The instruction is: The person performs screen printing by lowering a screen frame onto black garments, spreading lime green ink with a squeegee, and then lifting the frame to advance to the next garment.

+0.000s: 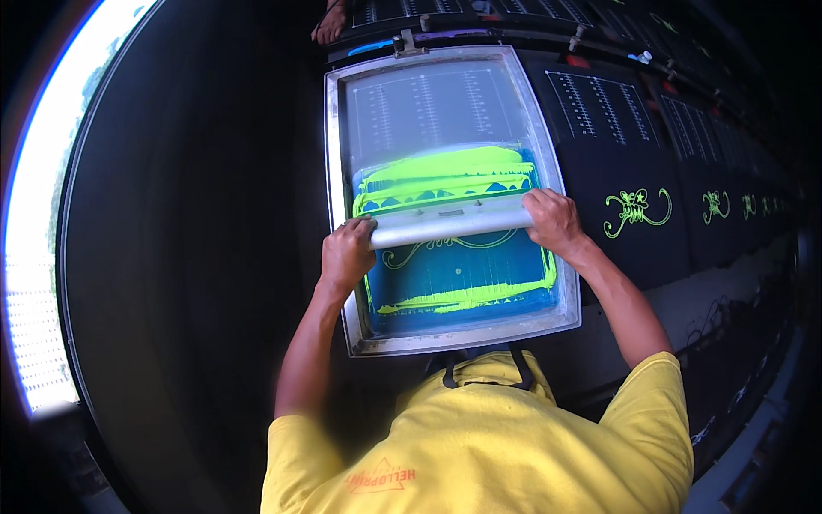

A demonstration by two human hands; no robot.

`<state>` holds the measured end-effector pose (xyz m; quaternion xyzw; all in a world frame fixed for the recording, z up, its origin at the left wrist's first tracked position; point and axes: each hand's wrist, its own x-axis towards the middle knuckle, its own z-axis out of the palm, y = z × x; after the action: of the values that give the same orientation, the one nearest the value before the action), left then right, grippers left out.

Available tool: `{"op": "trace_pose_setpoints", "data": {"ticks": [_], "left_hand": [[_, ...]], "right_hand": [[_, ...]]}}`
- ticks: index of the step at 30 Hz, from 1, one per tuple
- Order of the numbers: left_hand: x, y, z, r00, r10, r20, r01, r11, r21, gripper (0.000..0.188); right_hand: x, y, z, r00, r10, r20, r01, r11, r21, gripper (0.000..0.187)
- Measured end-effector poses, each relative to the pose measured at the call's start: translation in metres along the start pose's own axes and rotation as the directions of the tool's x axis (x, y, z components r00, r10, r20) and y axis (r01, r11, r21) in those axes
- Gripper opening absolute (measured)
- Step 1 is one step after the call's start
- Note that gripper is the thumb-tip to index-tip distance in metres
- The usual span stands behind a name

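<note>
A metal-handled squeegee point(449, 221) lies crosswise over a framed printing screen point(565, 291). My left hand point(347, 254) is closed round its left end, and my right hand point(552, 223) grips the right end. Bright yellow-green ink point(454, 169) forms a thick band on the mesh beyond the squeegee. More ink lines the screen's sides and makes a streaky strip near its close edge. On the blue mesh point(462, 265) just on my side of the handle, part of a curled design shows. The squeegee's blade is hidden under the handle.
Black panels to the right carry printed yellow-green scroll designs point(638, 210) and white ruled grids point(604, 104). A metal clamp point(409, 43) sits at the screen's far edge. Another person's hand point(330, 24) rests at the far left. A bright opening point(43, 257) lies at the left rim.
</note>
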<state>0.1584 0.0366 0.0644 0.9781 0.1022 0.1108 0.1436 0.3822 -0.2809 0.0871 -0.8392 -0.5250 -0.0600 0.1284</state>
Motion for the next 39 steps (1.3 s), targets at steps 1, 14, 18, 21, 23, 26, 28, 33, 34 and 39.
{"op": "trace_pose_setpoints", "data": {"ticks": [1,14,18,21,23,26,28,33,34,39], "left_hand": [[0.01,-0.003,-0.002,1.0,-0.004,0.015,0.004,1.0,-0.014,0.034],[0.036,0.008,-0.056,0.993,-0.088,0.075,0.09,0.996,-0.013,0.027],[-0.017,0.036,-0.069,0.999,-0.043,0.002,0.043,0.998,-0.036,0.029],[-0.072,0.055,-0.064,0.999,-0.034,-0.003,0.033,0.999,-0.034,0.035],[-0.108,0.062,-0.052,0.999,-0.044,0.008,0.044,0.999,-0.013,0.037],[-0.148,0.077,-0.042,0.998,-0.063,0.018,0.063,0.997,-0.043,0.039],[-0.167,0.074,-0.022,1.0,-0.029,-0.007,0.029,0.998,-0.047,0.045],[-0.188,0.082,-0.015,0.99,-0.042,0.136,0.053,0.995,-0.08,0.064],[-0.191,0.083,-0.012,0.989,-0.041,0.141,0.051,0.997,-0.066,0.066],[-0.2,0.086,-0.005,0.979,-0.041,0.197,0.047,0.999,-0.022,0.075]], "right_hand": [[0.011,0.006,0.0,1.0,0.007,0.017,-0.007,1.0,-0.007,0.024],[0.04,0.01,-0.042,0.999,0.028,0.044,-0.028,1.0,-0.006,0.016],[-0.013,-0.02,-0.052,0.999,-0.014,-0.051,0.016,0.999,0.03,0.018],[-0.066,-0.054,-0.053,0.996,-0.022,-0.089,0.028,0.998,0.061,0.022],[-0.096,-0.072,-0.047,0.993,-0.032,-0.116,0.042,0.996,0.083,0.023],[-0.134,-0.089,-0.032,0.994,-0.019,-0.107,0.026,0.998,0.062,0.023],[-0.151,-0.095,-0.021,0.987,-0.04,-0.154,0.048,0.997,0.052,0.029],[-0.172,-0.11,-0.022,0.999,-0.004,-0.04,0.006,0.999,0.032,0.054],[-0.175,-0.113,-0.024,1.0,0.009,-0.011,-0.009,0.999,0.039,0.061],[-0.193,-0.114,-0.007,0.997,0.058,0.048,-0.059,0.998,0.025,0.074]]}}
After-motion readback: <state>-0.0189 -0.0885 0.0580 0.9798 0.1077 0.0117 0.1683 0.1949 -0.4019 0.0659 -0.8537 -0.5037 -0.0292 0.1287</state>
